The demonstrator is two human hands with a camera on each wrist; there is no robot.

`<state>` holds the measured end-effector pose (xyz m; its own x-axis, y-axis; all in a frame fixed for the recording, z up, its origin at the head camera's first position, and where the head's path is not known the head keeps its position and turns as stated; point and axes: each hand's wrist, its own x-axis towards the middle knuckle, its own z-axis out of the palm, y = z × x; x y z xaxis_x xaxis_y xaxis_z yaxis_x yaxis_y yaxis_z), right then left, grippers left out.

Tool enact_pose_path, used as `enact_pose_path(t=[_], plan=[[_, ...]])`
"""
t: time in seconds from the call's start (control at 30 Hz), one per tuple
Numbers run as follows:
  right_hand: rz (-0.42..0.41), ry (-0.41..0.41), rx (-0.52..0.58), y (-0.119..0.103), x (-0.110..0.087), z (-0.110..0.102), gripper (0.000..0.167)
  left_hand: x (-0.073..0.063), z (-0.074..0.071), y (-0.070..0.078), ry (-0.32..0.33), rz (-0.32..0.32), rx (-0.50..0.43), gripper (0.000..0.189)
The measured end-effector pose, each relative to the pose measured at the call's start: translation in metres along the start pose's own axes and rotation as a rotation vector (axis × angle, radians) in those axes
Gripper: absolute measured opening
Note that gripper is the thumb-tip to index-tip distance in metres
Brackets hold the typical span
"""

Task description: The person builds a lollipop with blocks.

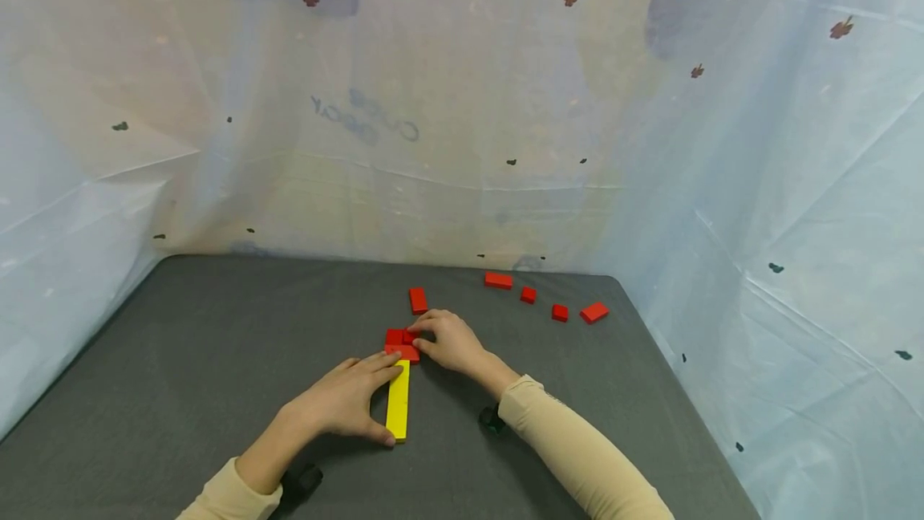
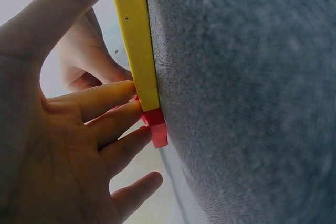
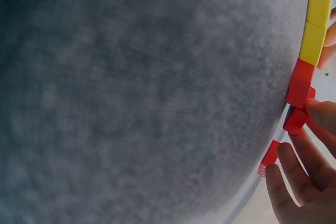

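Note:
A yellow strip [image 1: 398, 408] of blocks set end to end lies on the grey cloth, a seam showing in the right wrist view. At its far end a red block [image 1: 401, 352] lies crosswise, with a small red block [image 1: 394, 336] behind it. My left hand [image 1: 346, 400] spans the strip's left side, thumb at the near end and mostly straight fingertips touching its far part and the crosswise red block. Between thumb and fingers my right hand [image 1: 451, 341] pinches another small red block [image 3: 295, 120], beside the first one; its fingers partly cover it in the head view.
Just beyond the right hand lies a loose red block [image 1: 418, 301]. Farther right are a long red block [image 1: 498, 280], two small red cubes [image 1: 528, 294] and a tilted red block [image 1: 594, 312]. Patterned plastic sheeting [image 1: 404, 207] hangs behind the table [image 1: 216, 327] and at its sides.

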<state>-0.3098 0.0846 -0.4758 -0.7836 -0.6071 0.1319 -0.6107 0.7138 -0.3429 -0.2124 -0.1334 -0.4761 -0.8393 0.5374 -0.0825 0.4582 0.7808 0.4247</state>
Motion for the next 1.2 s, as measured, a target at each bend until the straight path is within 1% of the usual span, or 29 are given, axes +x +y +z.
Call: enact_pose_path(t=[0.43,0.8,0.93,1.2], plan=[[-0.017,-0.022,-0.030,-0.001,0.001,-0.001,0.026,0.000,0.000,-0.001,0.004,0.009,0.002,0.108],[-0.007,-0.035,-0.032,-0.003,0.001,-0.004,0.027,-0.001,0.000,-0.001,0.009,0.018,-0.011,0.107],[-0.003,-0.019,-0.023,-0.001,0.005,-0.008,0.028,-0.002,-0.001,0.000,0.017,0.023,-0.016,0.106],[-0.001,0.059,0.021,0.008,0.024,-0.016,0.031,-0.001,0.000,-0.001,0.026,0.022,-0.014,0.106]])
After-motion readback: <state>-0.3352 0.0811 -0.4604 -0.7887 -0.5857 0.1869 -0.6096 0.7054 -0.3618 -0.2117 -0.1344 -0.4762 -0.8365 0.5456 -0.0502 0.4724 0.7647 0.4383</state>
